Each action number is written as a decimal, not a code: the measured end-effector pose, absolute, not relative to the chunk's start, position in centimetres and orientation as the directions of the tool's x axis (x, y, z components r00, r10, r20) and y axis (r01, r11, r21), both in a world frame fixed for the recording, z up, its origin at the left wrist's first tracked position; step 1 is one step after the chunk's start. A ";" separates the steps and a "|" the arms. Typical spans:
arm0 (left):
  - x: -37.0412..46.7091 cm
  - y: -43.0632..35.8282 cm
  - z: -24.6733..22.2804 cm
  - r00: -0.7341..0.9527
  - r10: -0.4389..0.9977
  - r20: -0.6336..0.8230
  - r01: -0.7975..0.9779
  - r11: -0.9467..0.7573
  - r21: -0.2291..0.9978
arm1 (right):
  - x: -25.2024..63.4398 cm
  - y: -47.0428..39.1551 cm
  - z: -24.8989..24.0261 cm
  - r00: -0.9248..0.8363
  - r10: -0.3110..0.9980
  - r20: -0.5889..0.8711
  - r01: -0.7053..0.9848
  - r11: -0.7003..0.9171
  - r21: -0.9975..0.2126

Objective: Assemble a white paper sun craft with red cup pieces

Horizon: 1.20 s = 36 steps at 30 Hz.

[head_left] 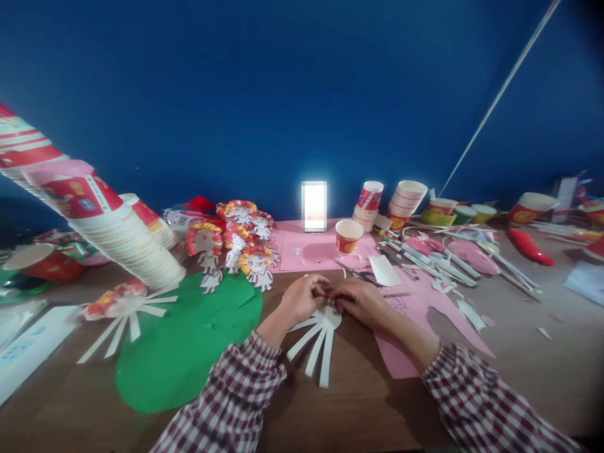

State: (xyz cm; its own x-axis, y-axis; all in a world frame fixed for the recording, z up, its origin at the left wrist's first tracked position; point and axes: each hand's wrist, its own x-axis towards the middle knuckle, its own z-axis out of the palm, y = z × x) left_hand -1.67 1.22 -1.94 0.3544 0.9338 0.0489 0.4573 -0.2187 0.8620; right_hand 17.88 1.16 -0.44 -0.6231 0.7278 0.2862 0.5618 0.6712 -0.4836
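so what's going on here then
A person in checked sleeves has the left hand and right hand together at the upper edge of a white paper piece with splayed strips; the fingers hide exactly what they grip. A similar strip piece lies to the left, partly over a green sheet. Cut-out paper figures stand behind that sheet, and a tilted stack of cups is at the left.

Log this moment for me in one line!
left hand: at white paper piece with splayed strips; right hand: at same piece; left side: flat green paper sheet; beyond hands: upright red paper cup
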 end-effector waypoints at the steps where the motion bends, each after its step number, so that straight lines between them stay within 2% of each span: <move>1: -1.7 1.2 -1.9 0.356 0.933 0.048 0.456 -0.218 0.863 | 17.9 1.1 -0.4 -0.622 0.729 0.286 0.563 0.670 -0.484; 36: -1.6 1.2 -1.9 0.352 0.935 0.045 0.456 -0.214 0.864 | 17.9 1.2 -0.5 -0.616 0.726 0.306 0.557 0.676 -0.482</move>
